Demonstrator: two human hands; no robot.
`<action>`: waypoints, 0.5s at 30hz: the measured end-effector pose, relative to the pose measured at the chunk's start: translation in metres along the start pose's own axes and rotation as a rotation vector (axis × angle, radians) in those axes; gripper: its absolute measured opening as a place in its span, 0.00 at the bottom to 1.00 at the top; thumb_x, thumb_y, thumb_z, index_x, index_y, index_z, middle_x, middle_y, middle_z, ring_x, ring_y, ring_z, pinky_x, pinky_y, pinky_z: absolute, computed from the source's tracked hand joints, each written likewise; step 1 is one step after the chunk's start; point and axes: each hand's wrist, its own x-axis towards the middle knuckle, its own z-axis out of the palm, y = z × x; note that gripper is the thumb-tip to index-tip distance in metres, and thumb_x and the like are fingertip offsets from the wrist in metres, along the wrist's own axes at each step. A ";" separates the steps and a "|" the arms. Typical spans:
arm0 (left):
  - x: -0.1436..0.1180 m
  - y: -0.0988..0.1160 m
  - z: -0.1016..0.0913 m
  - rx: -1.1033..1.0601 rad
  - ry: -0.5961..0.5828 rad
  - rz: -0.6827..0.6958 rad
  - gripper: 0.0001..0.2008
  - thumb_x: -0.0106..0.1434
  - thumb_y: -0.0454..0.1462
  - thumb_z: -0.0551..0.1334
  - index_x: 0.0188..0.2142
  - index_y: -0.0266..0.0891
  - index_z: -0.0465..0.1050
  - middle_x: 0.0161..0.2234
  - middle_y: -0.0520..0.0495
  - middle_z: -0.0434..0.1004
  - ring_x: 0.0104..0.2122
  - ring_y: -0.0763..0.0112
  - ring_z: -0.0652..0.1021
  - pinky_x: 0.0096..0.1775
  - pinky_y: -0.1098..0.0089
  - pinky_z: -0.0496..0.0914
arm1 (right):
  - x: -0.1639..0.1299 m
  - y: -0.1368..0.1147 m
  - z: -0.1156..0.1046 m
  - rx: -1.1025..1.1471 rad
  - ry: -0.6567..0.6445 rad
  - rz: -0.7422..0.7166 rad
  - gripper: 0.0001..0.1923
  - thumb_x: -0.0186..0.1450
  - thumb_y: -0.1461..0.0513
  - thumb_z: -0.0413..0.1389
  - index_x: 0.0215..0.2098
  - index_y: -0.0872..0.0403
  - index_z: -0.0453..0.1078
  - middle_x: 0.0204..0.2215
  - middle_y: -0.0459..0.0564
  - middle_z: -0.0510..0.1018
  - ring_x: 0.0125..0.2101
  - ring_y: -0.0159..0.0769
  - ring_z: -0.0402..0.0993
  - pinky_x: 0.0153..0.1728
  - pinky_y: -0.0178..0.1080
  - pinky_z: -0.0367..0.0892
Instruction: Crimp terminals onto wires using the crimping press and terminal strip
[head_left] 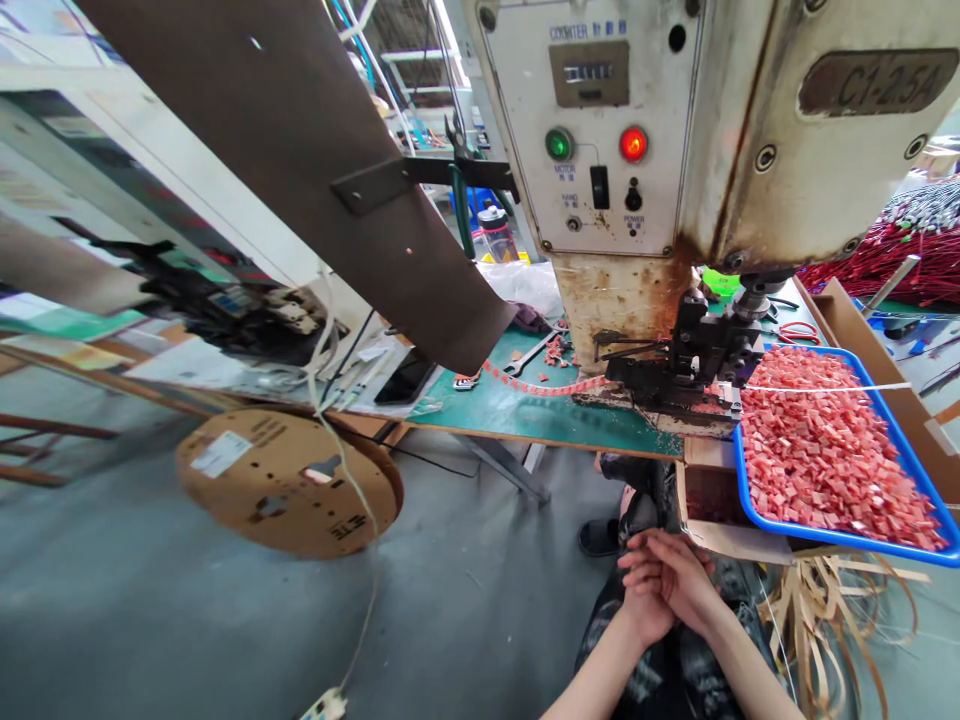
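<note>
My left hand and my right hand rest together over my lap, crossed, with the right one lying on the left. The right fingers are stretched out and hold nothing. Only part of the left fingers shows beneath, lying loosely extended with no object visible in them. Above stands a worn press machine with its red lamp lit. A strip of small pink pieces runs into its black applicator head. From the right side of the head a thin white strip sticks out.
Right of the press, a blue tray is heaped with pink pieces, above a cardboard box. A wrench and a phone lie on the green tabletop. A cardboard reel hangs left. Tan paper strips dangle right.
</note>
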 end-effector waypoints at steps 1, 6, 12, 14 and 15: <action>-0.001 0.000 0.001 0.014 -0.003 0.008 0.28 0.71 0.52 0.41 0.50 0.41 0.73 0.42 0.36 0.82 0.49 0.47 0.79 0.51 0.44 0.71 | 0.000 0.000 -0.002 0.008 0.046 -0.099 0.25 0.45 0.36 0.64 0.22 0.43 0.67 0.25 0.45 0.80 0.41 0.49 0.82 0.47 0.52 0.76; -0.002 -0.001 0.002 0.069 -0.027 0.032 0.27 0.67 0.55 0.45 0.44 0.42 0.75 0.40 0.36 0.82 0.48 0.47 0.80 0.48 0.46 0.72 | 0.000 0.001 -0.004 -0.018 0.207 -0.397 0.26 0.49 0.32 0.59 0.24 0.42 0.69 0.25 0.45 0.80 0.43 0.49 0.81 0.48 0.53 0.74; -0.004 -0.001 0.002 0.076 -0.127 0.087 0.23 0.59 0.58 0.58 0.35 0.43 0.76 0.37 0.38 0.83 0.46 0.45 0.81 0.45 0.47 0.74 | 0.001 0.000 -0.002 -0.162 0.172 -0.326 0.25 0.48 0.34 0.62 0.29 0.43 0.73 0.27 0.48 0.81 0.45 0.54 0.81 0.47 0.55 0.74; -0.005 0.000 0.003 0.071 -0.172 0.089 0.24 0.52 0.60 0.65 0.34 0.44 0.77 0.37 0.39 0.83 0.45 0.43 0.81 0.44 0.48 0.75 | 0.002 -0.001 -0.001 -0.190 0.160 -0.267 0.25 0.48 0.34 0.63 0.29 0.44 0.73 0.27 0.49 0.82 0.45 0.56 0.81 0.49 0.58 0.73; -0.006 0.000 0.004 0.064 -0.193 0.090 0.24 0.49 0.60 0.68 0.34 0.45 0.78 0.37 0.39 0.83 0.44 0.43 0.82 0.44 0.49 0.75 | 0.002 -0.001 -0.001 -0.196 0.162 -0.251 0.27 0.48 0.32 0.62 0.27 0.44 0.73 0.27 0.50 0.82 0.46 0.57 0.81 0.52 0.59 0.71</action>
